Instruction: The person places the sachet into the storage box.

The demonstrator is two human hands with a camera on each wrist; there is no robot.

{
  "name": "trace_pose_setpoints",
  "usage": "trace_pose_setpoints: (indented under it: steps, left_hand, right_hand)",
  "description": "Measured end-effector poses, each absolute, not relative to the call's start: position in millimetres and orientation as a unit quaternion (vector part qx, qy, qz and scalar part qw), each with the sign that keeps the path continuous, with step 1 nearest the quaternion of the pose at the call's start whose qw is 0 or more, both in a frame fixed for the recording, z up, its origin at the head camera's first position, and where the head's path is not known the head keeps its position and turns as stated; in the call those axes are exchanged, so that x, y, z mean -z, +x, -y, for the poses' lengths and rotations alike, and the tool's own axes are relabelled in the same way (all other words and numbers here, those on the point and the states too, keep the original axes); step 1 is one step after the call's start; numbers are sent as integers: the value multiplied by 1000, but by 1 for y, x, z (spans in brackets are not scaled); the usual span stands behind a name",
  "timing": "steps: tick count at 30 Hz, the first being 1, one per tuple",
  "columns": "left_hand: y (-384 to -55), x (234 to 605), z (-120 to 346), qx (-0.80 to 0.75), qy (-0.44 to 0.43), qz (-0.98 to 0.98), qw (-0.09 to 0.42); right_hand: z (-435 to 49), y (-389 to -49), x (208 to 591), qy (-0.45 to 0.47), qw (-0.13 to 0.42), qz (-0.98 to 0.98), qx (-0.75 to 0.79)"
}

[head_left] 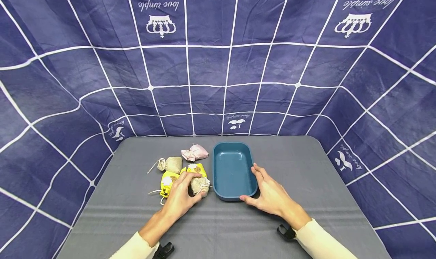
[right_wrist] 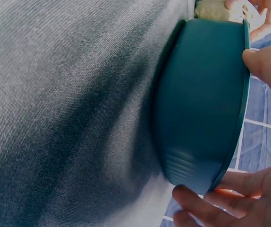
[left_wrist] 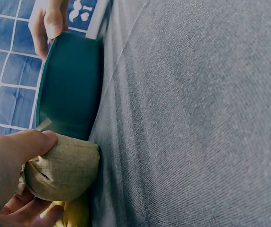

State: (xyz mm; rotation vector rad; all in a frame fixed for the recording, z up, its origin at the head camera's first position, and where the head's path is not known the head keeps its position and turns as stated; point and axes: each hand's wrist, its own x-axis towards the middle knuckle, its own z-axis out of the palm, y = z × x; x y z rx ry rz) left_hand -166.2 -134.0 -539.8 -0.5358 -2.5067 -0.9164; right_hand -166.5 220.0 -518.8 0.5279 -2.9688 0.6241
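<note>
My left hand (head_left: 181, 195) grips a small beige cloth drawstring pouch (head_left: 200, 186), thumb on one side and fingers on the other. In the left wrist view this pouch (left_wrist: 69, 168) looks round and stuffed, close beside a teal-blue plastic box (left_wrist: 71, 85). My right hand (head_left: 274, 195) holds the box (head_left: 232, 173) at its near right side; in the right wrist view its thumb lies on the rim and the fingers reach along the box wall (right_wrist: 201, 104). The inside of the box shows only its bare bottom. Two yellow pouches, one (head_left: 169, 181) partly hidden, lie by my left hand.
Another beige pouch (head_left: 173, 164) with a long string lies at the left, and a pink pouch (head_left: 195, 152) lies behind the yellow ones. A grey cloth (head_left: 221, 228) covers the table. Blue gridded fabric (head_left: 211, 66) hangs behind it and at both sides.
</note>
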Motion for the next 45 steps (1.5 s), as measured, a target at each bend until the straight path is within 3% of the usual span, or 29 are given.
trace_pose_setpoints:
  steps: [15,23,45]
  left_hand:
    - [-170,536,134,387,-204,884,167]
    - [-176,523,137,402,-202,875,180]
    - [-215,479,118,435,-211,855,189]
  right_hand:
    - [-219,-168,514,163,14,944,-285]
    - [-220,-172,511,129,-41,936,-326]
    - [-220,-175,508,127,-52,937,-322]
